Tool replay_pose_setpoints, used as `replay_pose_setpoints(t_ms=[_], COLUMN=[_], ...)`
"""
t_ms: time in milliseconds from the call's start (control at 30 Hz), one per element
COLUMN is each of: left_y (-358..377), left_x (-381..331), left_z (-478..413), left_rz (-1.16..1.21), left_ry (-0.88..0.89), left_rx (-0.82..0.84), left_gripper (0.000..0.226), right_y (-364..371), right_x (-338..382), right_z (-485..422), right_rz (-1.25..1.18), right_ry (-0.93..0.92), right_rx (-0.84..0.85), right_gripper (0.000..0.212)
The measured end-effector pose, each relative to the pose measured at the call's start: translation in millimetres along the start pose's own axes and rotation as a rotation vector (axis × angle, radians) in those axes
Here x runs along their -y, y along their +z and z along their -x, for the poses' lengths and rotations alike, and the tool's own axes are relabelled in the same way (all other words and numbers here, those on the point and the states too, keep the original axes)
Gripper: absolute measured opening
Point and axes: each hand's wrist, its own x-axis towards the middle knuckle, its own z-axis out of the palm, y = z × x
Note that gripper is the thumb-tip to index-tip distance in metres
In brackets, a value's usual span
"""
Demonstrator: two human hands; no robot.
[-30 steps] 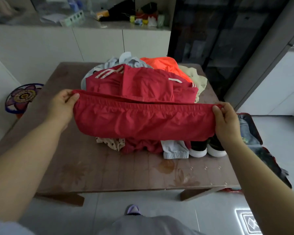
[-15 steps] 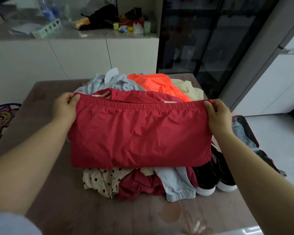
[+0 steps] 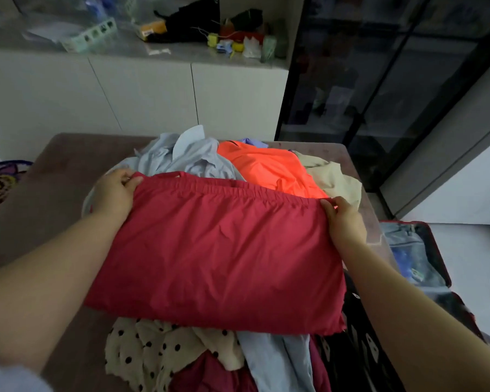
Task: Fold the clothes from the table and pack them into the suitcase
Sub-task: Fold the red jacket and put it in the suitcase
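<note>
While both arms are stretched forward over the table (image 3: pixel 48 188), the red garment (image 3: pixel 218 256) is held by the two ends of its elastic waistband. The corner at 10 o'clock is gripped by the left hand (image 3: pixel 115 193), with the thumb laid on top of the fabric, and the corner at 2 o'clock is pinched by the right hand (image 3: pixel 344 219). The hands are set well apart, so the waistband is drawn nearly straight between them. The garment is spread over the clothes pile (its lower edge is seen at 6 o'clock). A light blue shirt (image 3: pixel 187 157), an orange top (image 3: pixel 266 168) and a beige piece (image 3: pixel 334 176) are seen beyond it from 12 to 1 o'clock, and a polka-dot cloth (image 3: pixel 153 352) is seen beneath it at 7 o'clock. Bare tabletop is seen at 9 o'clock, beside the left forearm. The open suitcase (image 3: pixel 425 250) is seen at 3 o'clock, just past the table's right edge, with clothing in it.
</note>
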Motion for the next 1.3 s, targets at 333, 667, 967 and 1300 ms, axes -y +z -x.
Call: replay_pose_setpoints(t_ms=[333, 667, 967, 1300], left_y=[-8, 28, 48, 47], left_x=[-34, 3, 3, -78], left_z=[43, 94, 84, 171], left_rz=[-0.230, -0.689, -0.725, -0.365], left_ry=[0.465, 0.661, 0.623, 0.880], left_rx=[0.061, 0.410, 0.434, 0.335], left_gripper=[0.048, 0.070, 0.077, 0.072], right_y=[7, 36, 35, 13], right_x=[44, -1, -21, -56], right_z=[48, 85, 79, 135], right_rz=[0.080, 0.414, 0.465, 0.100], right_ry=[-0.325, -0.362, -0.310, -0.099], right_rx=[-0.298, 0.160, 0.244, 0.134], right_gripper=[0.044, 0.082, 0.072, 0.096])
